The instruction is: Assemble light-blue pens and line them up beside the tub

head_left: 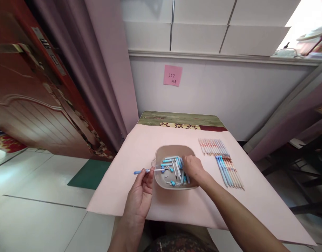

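Note:
My left hand (144, 181) pinches a partly assembled pen (139, 172) at the left rim of a beige plastic basin (161, 184). The pen has a blue barrel end pointing left, and a thin white refill (159, 169) sticks out to the right over the basin. Inside the basin lie loose pen parts: light-blue barrels (169, 160), white refills (177, 169) and small blue caps or toppers (172, 183). My right hand (192, 165) reaches over the right rim into the basin, its fingers curled down among the parts. What those fingertips grip is hidden.
Two rows of finished-looking pens lie right of the basin: a pale back row (213, 147) and a blue and beige front row (229, 172). A pink sheet (118, 182) covers the table. Behind stands a white wall with a pink note (172, 75); a red door (32, 91) is at left.

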Demonstrator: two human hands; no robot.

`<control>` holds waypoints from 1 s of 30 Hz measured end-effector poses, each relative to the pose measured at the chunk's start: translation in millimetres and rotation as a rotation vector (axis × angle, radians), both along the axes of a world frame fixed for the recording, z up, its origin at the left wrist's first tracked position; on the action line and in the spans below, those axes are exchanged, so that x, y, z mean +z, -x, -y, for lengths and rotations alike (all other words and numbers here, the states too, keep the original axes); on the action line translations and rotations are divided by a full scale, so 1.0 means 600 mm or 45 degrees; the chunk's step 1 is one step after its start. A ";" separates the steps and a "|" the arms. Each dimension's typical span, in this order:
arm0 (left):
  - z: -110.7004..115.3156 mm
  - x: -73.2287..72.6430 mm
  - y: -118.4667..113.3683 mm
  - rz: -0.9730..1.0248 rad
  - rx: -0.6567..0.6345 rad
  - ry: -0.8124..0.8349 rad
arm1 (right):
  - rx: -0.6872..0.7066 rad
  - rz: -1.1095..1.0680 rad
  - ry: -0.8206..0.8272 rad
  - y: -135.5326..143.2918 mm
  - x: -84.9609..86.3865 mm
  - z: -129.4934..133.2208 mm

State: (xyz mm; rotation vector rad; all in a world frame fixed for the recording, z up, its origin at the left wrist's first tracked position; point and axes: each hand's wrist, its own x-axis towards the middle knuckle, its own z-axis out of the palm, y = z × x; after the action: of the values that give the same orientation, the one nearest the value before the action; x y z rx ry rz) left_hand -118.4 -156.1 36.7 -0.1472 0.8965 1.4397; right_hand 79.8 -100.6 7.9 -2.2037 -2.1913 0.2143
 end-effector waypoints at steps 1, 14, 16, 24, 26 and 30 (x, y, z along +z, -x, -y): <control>0.000 0.000 0.000 -0.001 0.003 -0.003 | -0.007 0.003 -0.018 -0.004 0.006 0.005; 0.004 -0.004 -0.023 -0.011 0.001 -0.058 | 0.142 -1.009 -0.360 -0.033 0.064 0.142; 0.006 -0.002 -0.022 -0.016 0.006 -0.061 | 0.129 -1.008 -0.398 -0.035 0.067 0.143; 0.013 0.005 -0.022 -0.046 -0.004 -0.075 | 0.163 -1.016 -0.409 -0.030 0.078 0.152; 0.015 0.005 -0.027 -0.051 -0.027 -0.081 | 0.167 -1.021 -0.391 -0.026 0.081 0.154; 0.020 0.006 -0.039 -0.080 -0.054 -0.124 | 0.151 -1.031 -0.363 -0.020 0.082 0.156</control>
State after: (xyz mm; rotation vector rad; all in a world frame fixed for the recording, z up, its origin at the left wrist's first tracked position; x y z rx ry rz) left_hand -95.0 -167.9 40.2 -0.0102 0.8736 1.4517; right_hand 91.8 -194.2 57.4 -1.4617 -1.7431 0.6214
